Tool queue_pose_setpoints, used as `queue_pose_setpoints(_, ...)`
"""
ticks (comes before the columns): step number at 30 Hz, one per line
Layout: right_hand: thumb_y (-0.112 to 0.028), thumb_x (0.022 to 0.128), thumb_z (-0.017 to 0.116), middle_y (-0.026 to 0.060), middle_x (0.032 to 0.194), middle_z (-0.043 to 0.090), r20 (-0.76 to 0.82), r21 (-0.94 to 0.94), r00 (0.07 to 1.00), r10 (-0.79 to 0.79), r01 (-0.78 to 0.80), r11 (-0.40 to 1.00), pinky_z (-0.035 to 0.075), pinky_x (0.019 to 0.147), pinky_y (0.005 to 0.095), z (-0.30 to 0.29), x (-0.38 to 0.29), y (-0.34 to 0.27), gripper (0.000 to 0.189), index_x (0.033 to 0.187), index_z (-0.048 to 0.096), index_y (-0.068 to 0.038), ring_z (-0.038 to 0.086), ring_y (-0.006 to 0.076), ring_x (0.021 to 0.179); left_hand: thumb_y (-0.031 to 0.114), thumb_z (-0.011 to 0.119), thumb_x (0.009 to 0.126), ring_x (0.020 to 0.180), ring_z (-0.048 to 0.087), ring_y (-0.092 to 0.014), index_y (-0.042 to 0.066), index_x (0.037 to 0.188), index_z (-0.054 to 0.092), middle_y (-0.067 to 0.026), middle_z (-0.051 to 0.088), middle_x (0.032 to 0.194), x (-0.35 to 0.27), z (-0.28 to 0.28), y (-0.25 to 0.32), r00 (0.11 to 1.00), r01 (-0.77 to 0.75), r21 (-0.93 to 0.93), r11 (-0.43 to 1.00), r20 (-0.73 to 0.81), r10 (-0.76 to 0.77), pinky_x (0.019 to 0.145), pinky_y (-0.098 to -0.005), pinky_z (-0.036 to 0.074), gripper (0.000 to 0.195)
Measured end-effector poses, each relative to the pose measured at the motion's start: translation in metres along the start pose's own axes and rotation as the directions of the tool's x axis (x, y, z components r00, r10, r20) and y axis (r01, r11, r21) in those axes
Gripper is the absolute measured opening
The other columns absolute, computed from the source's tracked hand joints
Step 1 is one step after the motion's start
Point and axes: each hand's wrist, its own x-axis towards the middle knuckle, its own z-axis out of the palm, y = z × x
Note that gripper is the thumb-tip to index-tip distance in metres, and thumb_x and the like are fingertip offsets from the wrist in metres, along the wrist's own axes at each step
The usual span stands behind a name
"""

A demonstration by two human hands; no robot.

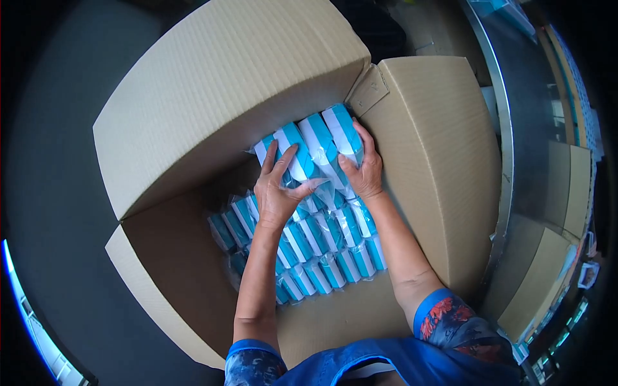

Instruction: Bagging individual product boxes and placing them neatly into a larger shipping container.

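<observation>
Inside a large open cardboard carton (338,318), small blue-and-white boxes (314,231) in clear plastic wrap stand in rows. Several boxes (294,149) sit higher, against the far wall near the corner. My left hand (277,188) lies over the left ones of these, two fingers spread on their tops and the thumb by loose clear film (323,186). My right hand (364,169) grips the rightmost upper box (343,128), thumb on its near left side and fingers along its right side.
The carton's tall flaps (231,62) stand up at the far side and right (434,144). A metal-edged table (504,120) runs along the right, with cardboard pieces (540,284) beside it. Dark floor (63,169) lies to the left.
</observation>
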Motion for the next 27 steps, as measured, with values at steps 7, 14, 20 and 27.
queue_pose_setpoints(7, -0.036, 0.074, 0.062, 0.0205, 0.116, 0.048, 0.07, -0.006, 0.958, 0.279, -0.279, 0.96, 0.039, 0.089, 0.036, -0.003, 0.021, -0.018, 0.064, 0.124, 0.035, -0.007, 0.049, 0.0337, 0.106, 0.053, 0.066, 0.063, 0.101, 0.054, -0.03, 0.009, 0.108, 0.058, -0.0181, 0.056, 0.107, 0.063, 0.001, -0.028, 0.913, 0.234, -0.011, 0.972, 0.347, -0.216, 0.088, -0.0333, 0.041, 0.063)
queue_pose_setpoints(14, -0.044, 0.07, 0.063, 0.0257, 0.125, 0.034, 0.11, -0.448, 0.973, 0.202, -0.133, 0.884, 0.035, 0.091, 0.0416, 0.0, 0.007, -0.051, 0.089, 0.129, 0.016, 0.002, 0.04, 0.0385, 0.112, 0.048, 0.064, 0.069, 0.101, 0.054, -0.03, 0.007, 0.111, 0.055, -0.0187, 0.056, 0.105, 0.055, 0.016, -0.041, 0.904, 0.303, -0.093, 0.948, 0.343, -0.255, 0.088, -0.0346, 0.04, 0.059)
queue_pose_setpoints(20, -0.045, 0.063, 0.07, 0.0267, 0.122, 0.033, 0.256, -0.589, 0.891, 0.375, -0.164, 0.792, 0.044, 0.081, 0.0438, 0.001, 0.033, -0.058, 0.091, 0.123, 0.019, 0.002, 0.045, 0.0394, 0.106, 0.048, 0.058, 0.074, 0.112, 0.038, -0.037, 0.009, 0.119, 0.048, -0.0227, 0.035, 0.122, 0.026, 0.027, 0.004, 0.976, 0.2, -0.085, 0.976, -0.07, -0.206, 0.09, -0.0423, 0.035, 0.06)
queue_pose_setpoints(27, -0.047, 0.068, 0.065, 0.0283, 0.116, 0.041, 0.307, -0.671, 0.799, 0.517, -0.204, 0.713, 0.044, 0.081, 0.0414, 0.002, 0.061, -0.055, 0.083, 0.121, 0.026, 0.003, 0.05, 0.0399, 0.099, 0.055, 0.044, 0.079, 0.112, 0.036, -0.04, 0.013, 0.116, 0.049, -0.0233, 0.034, 0.121, 0.042, 0.031, 0.003, 0.979, 0.202, 0.158, 0.967, 0.003, -0.205, 0.089, -0.0492, 0.034, 0.057)
